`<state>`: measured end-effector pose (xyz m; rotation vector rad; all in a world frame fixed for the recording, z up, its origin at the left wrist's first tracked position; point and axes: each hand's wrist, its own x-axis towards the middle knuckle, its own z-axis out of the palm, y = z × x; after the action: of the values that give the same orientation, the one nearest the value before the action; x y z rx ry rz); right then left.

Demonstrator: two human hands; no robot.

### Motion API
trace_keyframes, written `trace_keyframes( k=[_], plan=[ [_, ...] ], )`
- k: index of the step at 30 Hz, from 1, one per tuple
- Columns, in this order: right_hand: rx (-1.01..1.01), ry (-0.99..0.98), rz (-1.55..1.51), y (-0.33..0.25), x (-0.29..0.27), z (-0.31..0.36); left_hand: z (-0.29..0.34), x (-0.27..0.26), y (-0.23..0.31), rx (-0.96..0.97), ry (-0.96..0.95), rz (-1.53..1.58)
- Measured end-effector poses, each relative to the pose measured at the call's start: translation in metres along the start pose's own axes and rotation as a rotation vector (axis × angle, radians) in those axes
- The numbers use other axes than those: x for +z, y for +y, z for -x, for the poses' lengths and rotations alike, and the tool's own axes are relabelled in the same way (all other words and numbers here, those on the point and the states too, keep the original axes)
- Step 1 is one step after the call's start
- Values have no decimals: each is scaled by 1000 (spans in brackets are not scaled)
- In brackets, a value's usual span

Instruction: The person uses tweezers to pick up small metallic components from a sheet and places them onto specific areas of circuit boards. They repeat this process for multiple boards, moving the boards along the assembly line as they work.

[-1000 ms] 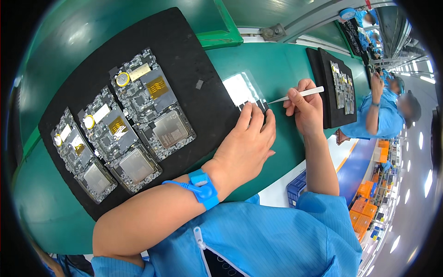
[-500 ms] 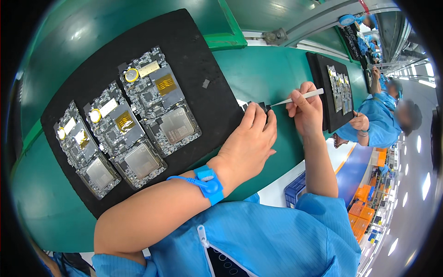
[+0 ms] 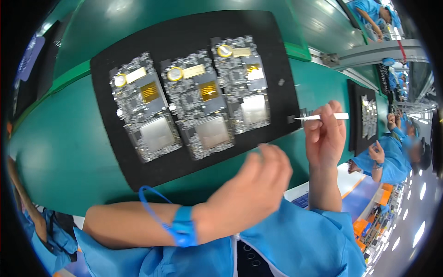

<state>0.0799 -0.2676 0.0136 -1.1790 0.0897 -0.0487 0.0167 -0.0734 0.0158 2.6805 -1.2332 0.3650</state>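
Observation:
My right hand [image 3: 326, 134] is closed on slim white tweezers [image 3: 323, 117], whose point aims left. The tip is beside a small grey square piece [image 3: 291, 119] at the right edge of the black mat [image 3: 194, 27]; I cannot tell if they touch. A dark strip-like piece [image 3: 303, 112] is partly hidden behind these fingers. My left hand [image 3: 249, 191], somewhat blurred, is raised in front of the mat, fingers loosely bent and apart, with nothing visible in it. Three circuit boards [image 3: 187, 99] lie side by side on the mat, each with a round yellow-rimmed part, amber film and a silver metal plate.
A blue wrist strap [image 3: 183, 226] with a cord circles my left wrist. The mat rests on a green table [image 3: 64, 138]. Another small grey piece [image 3: 281, 82] lies on it. To the right, a co-worker in blue [image 3: 397, 157] is beside another black mat [image 3: 354, 111] with boards.
My left hand has left the small dark item near the tweezers' tip and moved down toward me. The view has shifted, so the boards appear farther right. The tweezers remain in my right hand.

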Motion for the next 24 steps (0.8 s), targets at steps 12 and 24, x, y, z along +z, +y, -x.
trace_keyframes(
  k=[12,24],
  plan=[
    [133,-152,203,56,92,12,78,8,-39,-233,83,-91],
    [71,-109,292,60,93,14,77,14,-39,-212,82,-165]
  ],
)
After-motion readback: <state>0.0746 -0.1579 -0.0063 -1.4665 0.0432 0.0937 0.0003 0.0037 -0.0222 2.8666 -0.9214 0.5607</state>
